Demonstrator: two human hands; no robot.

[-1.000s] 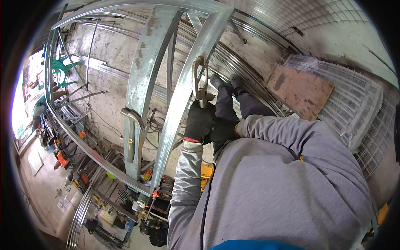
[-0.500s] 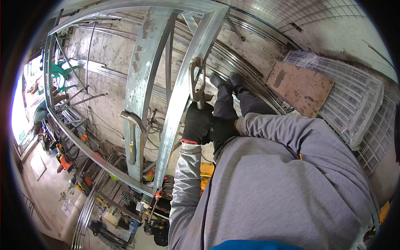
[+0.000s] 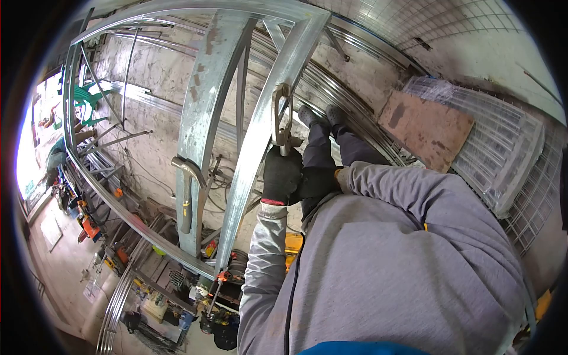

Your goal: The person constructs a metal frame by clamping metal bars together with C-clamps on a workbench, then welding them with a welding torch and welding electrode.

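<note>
A metal C-clamp (image 3: 276, 118) sits on the edge of a galvanized steel bar (image 3: 255, 139) of a frame. My left hand (image 3: 281, 176), in a black glove with a red cuff, is closed around the clamp's lower end. Close beside it, against my body, is my right hand (image 3: 318, 182), also black-gloved; its fingers are hidden behind the left hand. To the left, a claw hammer (image 3: 187, 195) lies on the wider steel beam (image 3: 198, 121), its head pointing away from me.
The frame's outer rail (image 3: 139, 225) curves round on the left. Long metal tubes (image 3: 337, 89) lie on the floor past my feet. At the right stand a brown board (image 3: 425, 127) and plastic-wrapped panels (image 3: 503, 148). Tools, including an orange power tool (image 3: 90, 228), crowd the lower left.
The view has shifted very slightly. Both hands and the clamp hold nearly the same positions, and the hammer has not moved on the beam.
</note>
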